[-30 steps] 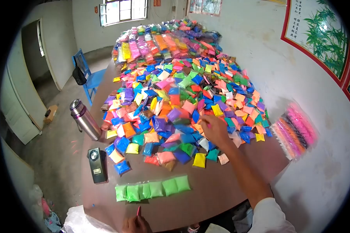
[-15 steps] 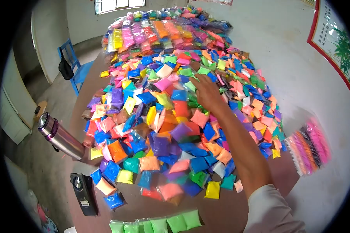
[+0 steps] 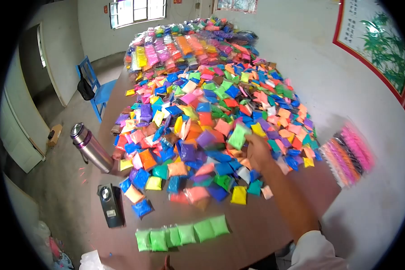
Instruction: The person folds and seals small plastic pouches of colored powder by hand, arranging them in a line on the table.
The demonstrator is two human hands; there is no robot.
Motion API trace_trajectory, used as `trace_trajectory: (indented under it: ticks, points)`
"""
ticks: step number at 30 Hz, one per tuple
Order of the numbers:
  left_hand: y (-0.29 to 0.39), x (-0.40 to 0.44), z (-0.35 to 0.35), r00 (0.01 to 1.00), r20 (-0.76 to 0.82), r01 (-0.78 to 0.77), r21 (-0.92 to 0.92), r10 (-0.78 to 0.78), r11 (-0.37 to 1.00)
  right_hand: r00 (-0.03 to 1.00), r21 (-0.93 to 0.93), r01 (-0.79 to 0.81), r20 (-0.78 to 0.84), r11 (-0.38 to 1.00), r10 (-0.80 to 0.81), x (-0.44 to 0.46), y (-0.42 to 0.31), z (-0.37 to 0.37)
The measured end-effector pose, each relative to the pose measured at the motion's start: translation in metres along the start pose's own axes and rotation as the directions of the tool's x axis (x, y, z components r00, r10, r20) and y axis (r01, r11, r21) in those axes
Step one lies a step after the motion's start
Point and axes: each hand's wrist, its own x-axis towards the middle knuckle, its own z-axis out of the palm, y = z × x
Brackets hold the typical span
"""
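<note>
My right hand [image 3: 258, 152] is closed on a light green packet [image 3: 238, 136], a small clear bag with soft-looking filling. It hovers over the right-middle part of a wide heap of many-coloured packets [image 3: 187, 151]. Near the table's front edge lies a row of several light green packets [image 3: 186, 234], side by side and partly overlapping. Just below that row, a fingertip of my left hand [image 3: 167, 263] pokes into the bottom of the view; the rest of this hand is out of sight.
A steel flask [image 3: 93, 149] and a black phone-like device [image 3: 110, 205] stand and lie along the left edge of the brown table [image 3: 256, 229]. Bundles of larger bags [image 3: 184, 45] are piled at the back. Long coloured packs [image 3: 346, 155] are at the right edge. A blue chair [image 3: 101, 92] stands behind left.
My right hand has drawn back from the far part of the heap towards me, now with a light green packet in it. A left fingertip has appeared at the bottom. The view has shifted.
</note>
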Motion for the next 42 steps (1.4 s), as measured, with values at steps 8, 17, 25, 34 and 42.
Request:
trace_trajectory:
  ticks: [8,17,25,34,42]
  points:
    - [0.010,0.002,-0.008,0.967,0.127,0.244,-0.192,-0.222,0.951,0.991,0.251,-0.137,0.036,0.958,0.132,-0.214,0.045,0.009]
    - [0.017,0.011,-0.015,0.982,0.094,0.177,-0.163,-0.163,0.971,0.992,0.025,-0.125,-0.028,0.992,0.126,-0.321,0.092,0.021]
    - [0.022,0.018,-0.024,0.987,0.120,0.123,-0.159,-0.105,0.979,0.958,0.307,-0.274,0.009,0.911,0.285,-0.376,0.097,0.024]
    - [0.020,0.034,-0.043,0.977,0.212,-0.037,0.052,0.025,0.998,0.989,-0.053,-0.054,-0.144,0.997,0.046,-0.401,0.129,0.014]
    - [0.144,0.024,-0.061,0.699,0.689,0.684,-0.567,-0.190,0.459,0.990,-0.228,0.129,-0.022,0.965,-0.138,-0.419,0.117,0.045]
